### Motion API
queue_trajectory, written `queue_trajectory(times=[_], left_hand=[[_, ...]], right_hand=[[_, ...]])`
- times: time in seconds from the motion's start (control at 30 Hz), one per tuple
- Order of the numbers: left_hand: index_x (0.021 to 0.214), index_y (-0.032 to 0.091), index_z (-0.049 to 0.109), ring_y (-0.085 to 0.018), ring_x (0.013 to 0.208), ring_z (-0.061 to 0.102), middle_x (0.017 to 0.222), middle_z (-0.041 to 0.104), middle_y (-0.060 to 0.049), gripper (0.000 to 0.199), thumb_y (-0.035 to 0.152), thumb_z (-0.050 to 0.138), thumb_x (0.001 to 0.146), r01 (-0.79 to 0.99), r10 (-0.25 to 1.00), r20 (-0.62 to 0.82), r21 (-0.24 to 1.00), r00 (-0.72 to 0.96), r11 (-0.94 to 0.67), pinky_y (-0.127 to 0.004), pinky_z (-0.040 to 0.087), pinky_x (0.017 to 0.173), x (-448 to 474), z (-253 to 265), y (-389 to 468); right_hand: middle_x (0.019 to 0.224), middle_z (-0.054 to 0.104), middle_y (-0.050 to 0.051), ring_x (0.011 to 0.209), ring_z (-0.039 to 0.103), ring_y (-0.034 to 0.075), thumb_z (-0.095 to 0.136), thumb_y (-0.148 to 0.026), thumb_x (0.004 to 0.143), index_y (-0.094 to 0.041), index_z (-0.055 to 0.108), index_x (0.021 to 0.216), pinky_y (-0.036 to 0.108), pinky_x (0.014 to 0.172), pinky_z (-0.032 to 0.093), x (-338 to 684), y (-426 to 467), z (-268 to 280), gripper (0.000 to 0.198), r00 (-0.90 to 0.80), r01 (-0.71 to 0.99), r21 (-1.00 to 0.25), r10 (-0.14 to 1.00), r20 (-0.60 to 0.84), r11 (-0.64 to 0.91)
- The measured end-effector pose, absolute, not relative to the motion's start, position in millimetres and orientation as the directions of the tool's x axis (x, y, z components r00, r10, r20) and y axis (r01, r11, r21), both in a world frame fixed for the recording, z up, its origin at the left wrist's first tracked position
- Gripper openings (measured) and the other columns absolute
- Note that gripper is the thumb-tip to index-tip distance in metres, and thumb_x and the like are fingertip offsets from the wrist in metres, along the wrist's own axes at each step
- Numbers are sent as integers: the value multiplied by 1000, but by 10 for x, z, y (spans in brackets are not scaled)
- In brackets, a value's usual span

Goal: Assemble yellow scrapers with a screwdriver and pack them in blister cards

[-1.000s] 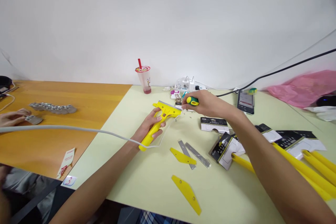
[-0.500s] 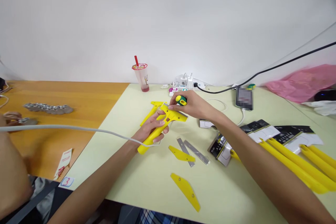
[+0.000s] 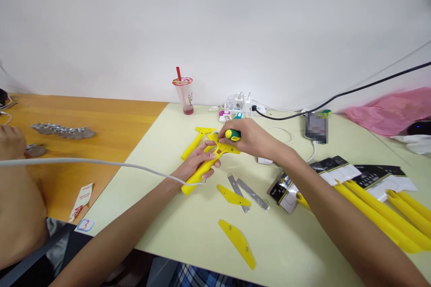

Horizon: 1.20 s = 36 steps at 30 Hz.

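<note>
My left hand (image 3: pixel 197 160) is closed around the handle of a yellow scraper (image 3: pixel 195 180), which points up and to the right. My right hand (image 3: pixel 251 136) holds a screwdriver (image 3: pixel 233 134) with a green and yellow handle, and its fingertips press on the scraper's head, partly hiding it. What the fingertips pinch there cannot be made out. A second yellow scraper (image 3: pixel 191 147) lies just behind my left hand. Nearer me are a yellow cover plate (image 3: pixel 232 195) resting on a grey blade strip (image 3: pixel 236 186), another blade strip (image 3: pixel 253 195), and a second cover plate (image 3: pixel 237 243).
Black-and-white packages (image 3: pixel 335 168) and several yellow handles (image 3: pixel 377 210) lie on the right. Along the wall stand a cup (image 3: pixel 184 96), a power strip (image 3: pixel 240 103) and a phone (image 3: pixel 316 128). A grey cable (image 3: pixel 111 163) crosses before my left arm. Another person's hand (image 3: pixel 11 143) is at far left.
The view has shifted slightly. My right fingertips have moved from the head's upper edge to its middle, the screwdriver still in that hand. My left hand keeps its hold on the scraper.
</note>
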<state>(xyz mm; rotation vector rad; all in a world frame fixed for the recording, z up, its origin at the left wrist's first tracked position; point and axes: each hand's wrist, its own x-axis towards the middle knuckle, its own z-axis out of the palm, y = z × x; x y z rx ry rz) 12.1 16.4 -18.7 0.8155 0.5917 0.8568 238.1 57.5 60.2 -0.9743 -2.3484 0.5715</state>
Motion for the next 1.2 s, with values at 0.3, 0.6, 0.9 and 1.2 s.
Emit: queue_trajectory(times=[0.3, 0.6, 0.9, 1.2], left_hand=[[119, 26, 52, -12, 74, 70, 102, 62, 0, 54, 23, 90, 80, -423, 840, -146, 811, 522, 404, -14, 40, 39, 168, -205, 126], [116, 26, 53, -14, 75, 72, 102, 64, 0, 54, 24, 91, 79, -416, 830, -125, 818, 544, 396, -16, 39, 38, 169, -267, 151], [115, 26, 52, -14, 76, 73, 102, 66, 0, 51, 24, 90, 81, -403, 822, -121, 826, 556, 394, -16, 40, 38, 172, -281, 149], [121, 26, 51, -16, 71, 74, 91, 69, 1, 57, 27, 91, 81, -371, 812, -161, 828, 560, 420, -16, 41, 39, 162, -304, 147]], right_hand=[[94, 79, 4, 86, 67, 22, 74, -33, 95, -23, 78, 94, 33, 81, 44, 2383, 567, 587, 11, -605, 533, -586, 759, 240, 610], [84, 74, 0, 80, 63, 19, 79, -31, 86, -21, 78, 85, 31, 74, 42, 2379, 601, 521, 10, -558, 563, -647, 814, 162, 514], [87, 75, 0, 81, 62, 20, 82, -36, 84, -22, 79, 86, 33, 75, 42, 2379, 631, 502, 14, -527, 580, -672, 841, 122, 461], [91, 76, 2, 86, 65, 22, 80, -34, 84, -22, 80, 86, 35, 81, 45, 2392, 629, 498, 13, -570, 510, -713, 810, 137, 480]])
